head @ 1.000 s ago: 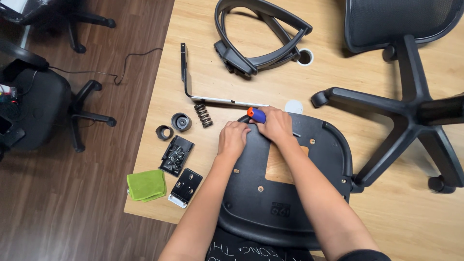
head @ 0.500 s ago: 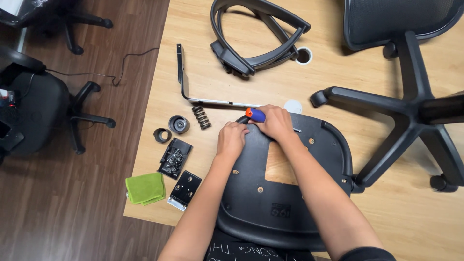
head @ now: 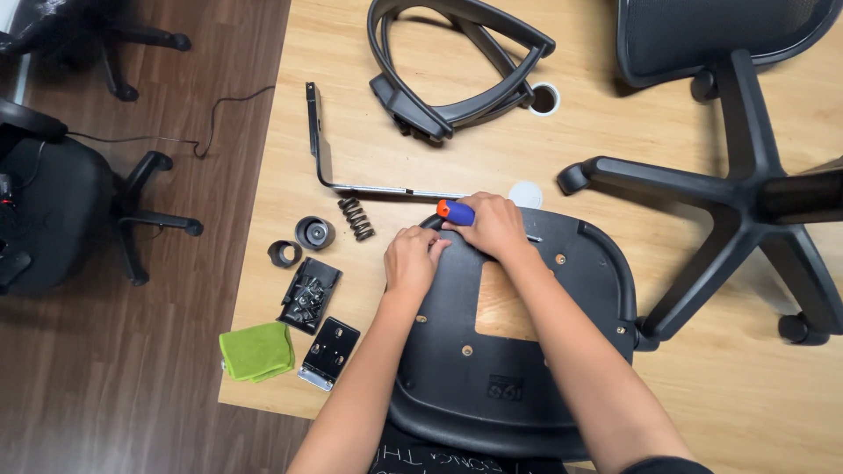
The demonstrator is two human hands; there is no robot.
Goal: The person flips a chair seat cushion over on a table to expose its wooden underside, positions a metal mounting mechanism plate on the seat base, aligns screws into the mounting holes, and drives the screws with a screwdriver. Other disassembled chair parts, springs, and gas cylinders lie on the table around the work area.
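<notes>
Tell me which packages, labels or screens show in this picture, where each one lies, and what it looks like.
Bag of hardware: small clear plastic bag of dark screws, on the wooden table, left of the left hand.
Moulded mark: small raised black marking on the underside of the black seat pan, near the seat's close edge.
No screens or signs show.

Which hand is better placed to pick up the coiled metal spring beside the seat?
Left. The left hand rests on the black plastic chair seat nearest the coiled metal spring; the right hand grips the orange-and-blue screwdriver handle.
</notes>
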